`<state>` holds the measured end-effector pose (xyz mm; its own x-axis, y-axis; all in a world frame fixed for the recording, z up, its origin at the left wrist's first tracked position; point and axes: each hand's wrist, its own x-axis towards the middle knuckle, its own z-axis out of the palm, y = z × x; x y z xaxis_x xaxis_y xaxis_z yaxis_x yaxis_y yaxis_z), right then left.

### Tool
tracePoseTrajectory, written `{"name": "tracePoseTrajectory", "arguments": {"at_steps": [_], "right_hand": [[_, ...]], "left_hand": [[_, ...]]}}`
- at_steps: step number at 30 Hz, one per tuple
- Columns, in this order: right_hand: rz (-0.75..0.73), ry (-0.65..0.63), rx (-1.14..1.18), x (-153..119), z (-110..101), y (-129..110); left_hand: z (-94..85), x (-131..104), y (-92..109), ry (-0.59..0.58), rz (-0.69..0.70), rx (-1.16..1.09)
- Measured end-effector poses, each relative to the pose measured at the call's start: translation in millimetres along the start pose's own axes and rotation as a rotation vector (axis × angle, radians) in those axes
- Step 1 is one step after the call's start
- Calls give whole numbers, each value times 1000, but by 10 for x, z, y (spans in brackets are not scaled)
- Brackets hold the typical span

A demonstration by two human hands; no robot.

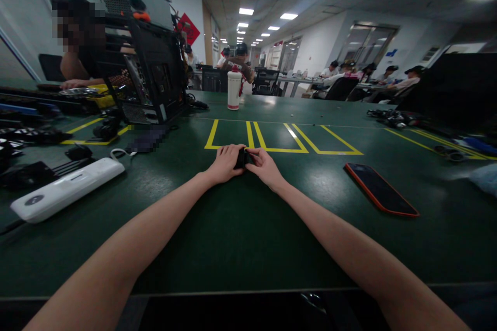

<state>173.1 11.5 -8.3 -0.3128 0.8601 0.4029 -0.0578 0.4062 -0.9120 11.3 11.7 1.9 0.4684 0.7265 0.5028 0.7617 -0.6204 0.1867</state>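
Observation:
Both hands meet at the middle of the green table [248, 238], just in front of the yellow tape outlines. Between them is a small black object [241, 159], mostly covered by fingers, so its kind does not show. My left hand [227, 162] is closed around its left side, with the wrist low over the tabletop. Thumb and fingers of my right hand [264, 166] pinch it from the right. To the right of my right forearm lies a phone [382, 190] with an orange-red edge, its dark screen up.
A white power strip [72, 186] and dark cables lie at left. Behind them stands an open black computer case [155, 70] with a metal unit on top. A white cup [233, 90] stands farther back. A person sits at left; others sit in the background.

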Motion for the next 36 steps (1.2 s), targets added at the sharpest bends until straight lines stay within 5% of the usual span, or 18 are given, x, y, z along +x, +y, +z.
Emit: {"name": "tracePoseTrajectory", "arguments": {"at_steps": [11, 19, 25, 36], "right_hand": [[86, 218, -303, 44, -80, 93], [185, 73, -620, -61, -20, -165], [233, 4, -876, -58, 36, -209], [192, 45, -1084, -58, -21, -127]], "left_hand": [[33, 86, -46, -36, -72, -48], [61, 289, -224, -244, -227, -130], [70, 241, -202, -108, -211, -1], [103, 224, -246, -101, -87, -262]]}}
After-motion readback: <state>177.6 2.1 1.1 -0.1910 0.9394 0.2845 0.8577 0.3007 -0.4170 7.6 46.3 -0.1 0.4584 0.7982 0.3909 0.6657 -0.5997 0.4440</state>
